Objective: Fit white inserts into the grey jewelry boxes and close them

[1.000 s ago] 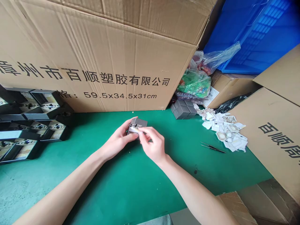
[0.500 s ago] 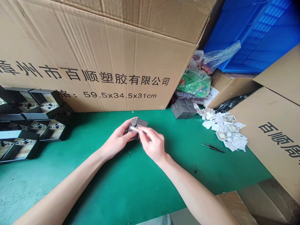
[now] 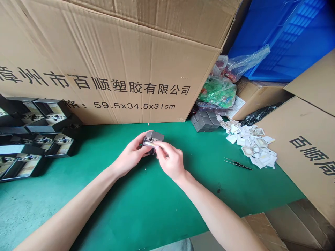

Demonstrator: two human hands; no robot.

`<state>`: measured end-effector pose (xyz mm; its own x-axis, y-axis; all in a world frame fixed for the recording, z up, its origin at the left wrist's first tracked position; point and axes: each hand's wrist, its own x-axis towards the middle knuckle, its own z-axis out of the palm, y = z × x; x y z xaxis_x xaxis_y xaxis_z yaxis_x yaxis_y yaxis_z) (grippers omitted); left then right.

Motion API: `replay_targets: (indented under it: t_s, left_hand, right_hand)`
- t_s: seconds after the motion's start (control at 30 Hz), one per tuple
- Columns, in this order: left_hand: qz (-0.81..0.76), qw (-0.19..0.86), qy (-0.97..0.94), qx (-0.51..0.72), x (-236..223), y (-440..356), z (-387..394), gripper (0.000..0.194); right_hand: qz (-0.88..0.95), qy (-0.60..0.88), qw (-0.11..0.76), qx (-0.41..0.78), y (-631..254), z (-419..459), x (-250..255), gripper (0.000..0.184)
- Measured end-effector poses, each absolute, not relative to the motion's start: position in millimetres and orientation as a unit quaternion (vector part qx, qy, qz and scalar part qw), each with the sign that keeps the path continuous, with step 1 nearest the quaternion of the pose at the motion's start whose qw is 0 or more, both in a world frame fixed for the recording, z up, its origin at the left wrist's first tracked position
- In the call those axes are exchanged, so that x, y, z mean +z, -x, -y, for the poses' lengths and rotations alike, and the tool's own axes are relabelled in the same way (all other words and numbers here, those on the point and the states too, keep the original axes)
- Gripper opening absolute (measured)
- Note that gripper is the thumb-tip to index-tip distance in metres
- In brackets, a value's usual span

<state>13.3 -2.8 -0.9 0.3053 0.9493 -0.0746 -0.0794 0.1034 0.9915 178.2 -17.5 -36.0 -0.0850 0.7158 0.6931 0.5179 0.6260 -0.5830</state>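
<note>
The left hand (image 3: 130,157) cradles a small grey cube-shaped box (image 3: 156,136) above the green work mat (image 3: 183,195), fingers curled around it; the right hand (image 3: 170,162) pinches a narrow white strip (image 3: 149,143) against its near face. Further grey cubes (image 3: 205,122) stand stacked far right; open black boxes (image 3: 49,113) lie left.

Left hand (image 3: 131,155) and right hand (image 3: 170,162) bare; left forearm (image 3: 70,205) and right forearm (image 3: 217,216) slim, sleeveless to frame edge. Grey garment fabric (image 3: 172,246) sits just beside right forearm, bottom edge.

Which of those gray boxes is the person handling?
The lone gray box cupped in the left hand, with the right hand pinching a white strip against it; the other gray boxes sit stacked, untouched.
</note>
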Motion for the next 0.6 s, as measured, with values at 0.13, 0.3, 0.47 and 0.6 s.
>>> replay_targets:
  t_s: [0.13, 0.3, 0.47, 0.6]
  left_hand:
    - [-0.413, 0.62, -0.521, 0.416, 0.9, -13.9, 3.1, 0.057]
    - [-0.408, 0.627, -0.52, 0.413, -0.2, -14.2, 3.7, 0.055]
    - [-0.411, 0.622, -0.523, 0.412, -2.0, -13.9, 2.9, 0.055]
    - [-0.415, 0.617, -0.529, 0.409, -1.8, -14.3, 2.8, 0.054]
  right_hand:
    - [0.732, 0.418, 0.527, 0.105, -178.3, 16.8, -36.3, 0.021]
    - [0.736, 0.412, 0.528, 0.097, -178.6, 16.3, -35.0, 0.021]
    - [0.74, 0.406, 0.529, 0.088, -178.9, 16.7, -34.1, 0.021]
    - [0.742, 0.409, 0.526, 0.075, -178.8, 17.0, -33.6, 0.02]
